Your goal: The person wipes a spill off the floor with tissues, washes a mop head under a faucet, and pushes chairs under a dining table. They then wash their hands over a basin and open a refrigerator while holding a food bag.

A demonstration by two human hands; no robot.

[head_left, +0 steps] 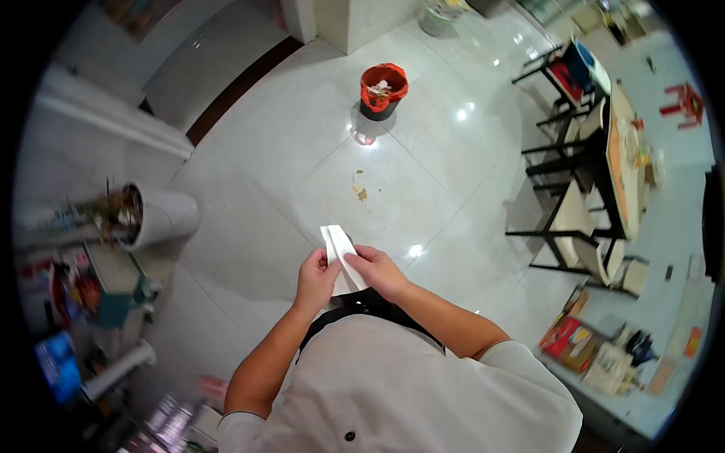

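Note:
A folded white sheet, like paper or tissue (339, 245), is held in front of my waist. My left hand (317, 278) pinches its left side between thumb and fingers. On the right side, my right hand (374, 270) grips it the same way, thumb on top. Beyond the hands, small yellowish-brown bits (362, 194) lie on the tiled floor. Farther off, a dark bin (380, 109) with a red liner holds white crumpled waste, and a small pinkish-white scrap (365, 140) lies on the floor just in front of it.
A table (621, 162) with several chairs stands at the right. Boxes and bags (572, 342) sit at the lower right. A large white plant pot (170, 217) is at the left, near cluttered items. Another bin (438, 20) stands at the top by the wall.

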